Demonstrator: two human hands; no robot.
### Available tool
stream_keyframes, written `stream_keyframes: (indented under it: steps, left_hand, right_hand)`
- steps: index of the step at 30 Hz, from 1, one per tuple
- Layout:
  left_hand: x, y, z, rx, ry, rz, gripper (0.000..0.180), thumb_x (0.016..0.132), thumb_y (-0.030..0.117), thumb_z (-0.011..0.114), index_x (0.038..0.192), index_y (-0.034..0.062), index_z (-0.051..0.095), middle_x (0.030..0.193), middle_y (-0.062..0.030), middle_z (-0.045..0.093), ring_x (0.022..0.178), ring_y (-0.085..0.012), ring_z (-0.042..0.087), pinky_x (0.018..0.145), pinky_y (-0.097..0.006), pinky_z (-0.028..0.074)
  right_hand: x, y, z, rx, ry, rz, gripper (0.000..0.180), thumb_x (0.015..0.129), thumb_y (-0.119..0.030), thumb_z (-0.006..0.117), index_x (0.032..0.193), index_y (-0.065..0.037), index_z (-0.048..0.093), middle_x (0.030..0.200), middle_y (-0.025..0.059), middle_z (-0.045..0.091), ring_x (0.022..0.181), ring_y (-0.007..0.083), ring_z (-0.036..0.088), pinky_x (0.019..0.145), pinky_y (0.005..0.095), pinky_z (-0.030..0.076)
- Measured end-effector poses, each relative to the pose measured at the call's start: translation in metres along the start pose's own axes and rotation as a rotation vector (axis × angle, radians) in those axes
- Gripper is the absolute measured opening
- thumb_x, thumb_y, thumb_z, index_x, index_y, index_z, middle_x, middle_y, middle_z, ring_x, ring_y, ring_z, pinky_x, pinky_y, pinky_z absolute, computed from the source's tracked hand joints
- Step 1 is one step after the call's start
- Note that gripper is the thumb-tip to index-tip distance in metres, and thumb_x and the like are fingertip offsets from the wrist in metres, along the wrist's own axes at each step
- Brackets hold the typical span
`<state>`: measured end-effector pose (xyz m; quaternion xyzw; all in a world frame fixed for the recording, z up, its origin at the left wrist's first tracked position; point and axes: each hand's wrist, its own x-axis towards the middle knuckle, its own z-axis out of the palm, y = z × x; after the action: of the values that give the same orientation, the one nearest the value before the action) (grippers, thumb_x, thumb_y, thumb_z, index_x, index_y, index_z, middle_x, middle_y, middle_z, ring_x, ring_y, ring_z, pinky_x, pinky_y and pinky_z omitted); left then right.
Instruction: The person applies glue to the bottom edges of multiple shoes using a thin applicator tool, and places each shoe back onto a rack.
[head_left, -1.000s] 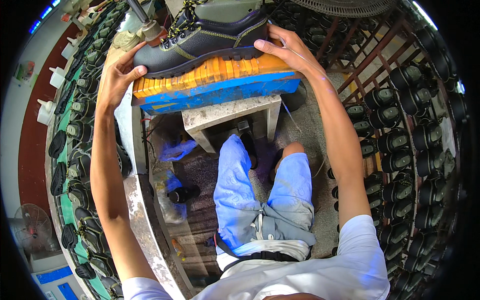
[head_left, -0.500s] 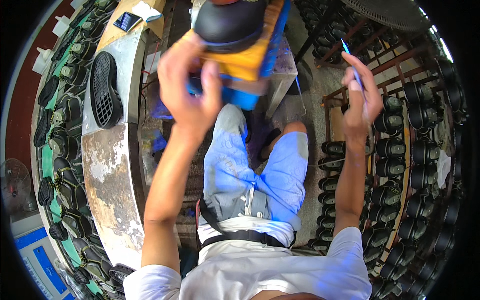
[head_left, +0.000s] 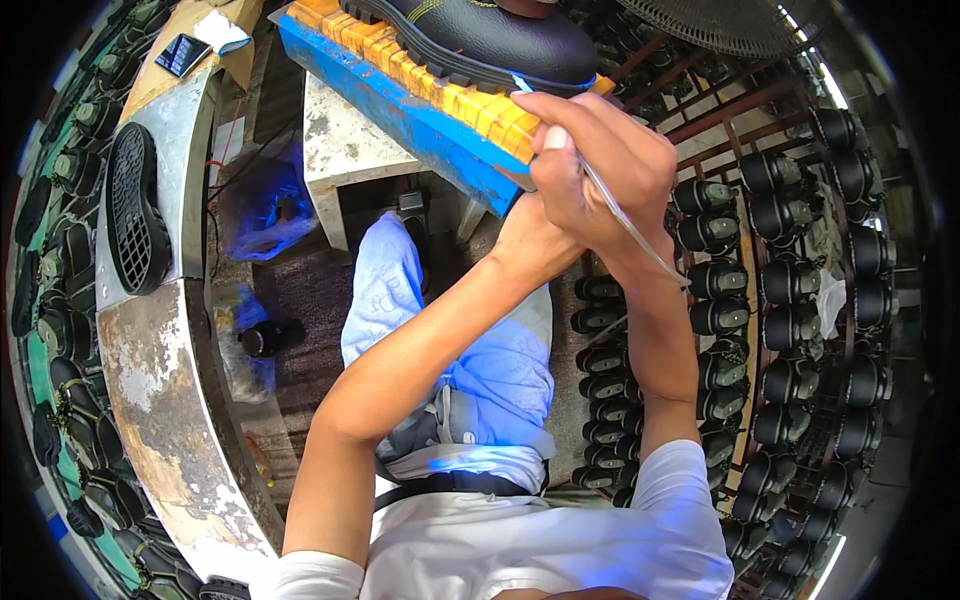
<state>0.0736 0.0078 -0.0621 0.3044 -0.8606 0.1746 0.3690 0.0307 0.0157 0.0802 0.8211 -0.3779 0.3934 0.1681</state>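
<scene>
Black boot [head_left: 480,35] sits sole-down on an orange-and-blue block [head_left: 420,105] at top centre, above a small desk [head_left: 350,150]. Long axis runs left-right, toe pointing right twd the rack of boots [head_left: 790,300]. Right hand [head_left: 615,165] clenched round a thin pen-like tool [head_left: 630,225], tip at sole edge. Left hand [head_left: 535,225] tucked under the right; grip can't tell. Boot prob heavy-ish, stiff sole, softer upper; best held by the sole sides or heel. Loose black sole [head_left: 135,220] lies on metal bench at left.

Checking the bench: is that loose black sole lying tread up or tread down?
Tread up: the black sole shows its grid pattern, lying flat on the curved metal bench.
</scene>
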Motion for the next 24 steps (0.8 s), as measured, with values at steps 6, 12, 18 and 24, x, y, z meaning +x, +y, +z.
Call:
stream_keyframes:
  steps: [6, 12, 18, 24]
  left_hand:
    - [-0.006, -0.019, -0.040, 0.113, 0.081, 0.047, 0.048, 0.092, 0.023, 0.058, 0.138, 0.0067, 0.062, 0.144, -0.0098, 0.059, 0.140, -0.0336, 0.051, 0.120, -0.044, 0.039]
    - [-0.029, -0.055, -0.094, -0.280, 0.266, -0.104, 0.044, 0.075, 0.016, 0.077, 0.117, 0.0025, 0.072, 0.130, -0.0122, 0.068, 0.117, -0.0310, 0.065, 0.100, -0.042, 0.052]
    - [-0.067, -0.125, -0.132, -0.344, 0.433, -0.195, 0.024, 0.078, -0.002, 0.074, 0.102, 0.0023, 0.072, 0.101, -0.0094, 0.076, 0.096, -0.0305, 0.069, 0.094, -0.042, 0.054]
    - [-0.087, -0.192, -0.135, -0.293, 0.578, -0.456, 0.020, 0.103, 0.014, 0.060, 0.107, -0.0039, 0.067, 0.107, -0.0141, 0.072, 0.115, -0.0309, 0.066, 0.108, -0.044, 0.048]
  right_hand:
    - [-0.006, -0.002, -0.019, -0.057, -0.057, 0.039, 0.029, 0.084, 0.000, 0.056, 0.105, 0.001, 0.077, 0.074, 0.0098, 0.065, 0.064, 0.0207, 0.068, 0.060, 0.0310, 0.054]
    - [-0.007, -0.007, -0.023, 0.187, -0.017, 0.063, 0.026, 0.084, 0.000, 0.061, 0.104, 0.000, 0.077, 0.072, 0.0077, 0.065, 0.058, 0.0197, 0.066, 0.054, 0.0305, 0.052]
    - [0.007, -0.023, 0.021, 0.508, 0.037, 0.125, 0.025, 0.088, 0.001, 0.057, 0.104, 0.002, 0.077, 0.070, 0.0076, 0.066, 0.060, 0.0153, 0.066, 0.056, 0.0285, 0.053]
    - [0.024, -0.018, 0.101, 0.490, 0.237, -0.019, 0.021, 0.088, -0.004, 0.060, 0.102, -0.001, 0.076, 0.074, 0.0094, 0.067, 0.062, 0.0222, 0.068, 0.057, 0.0327, 0.053]
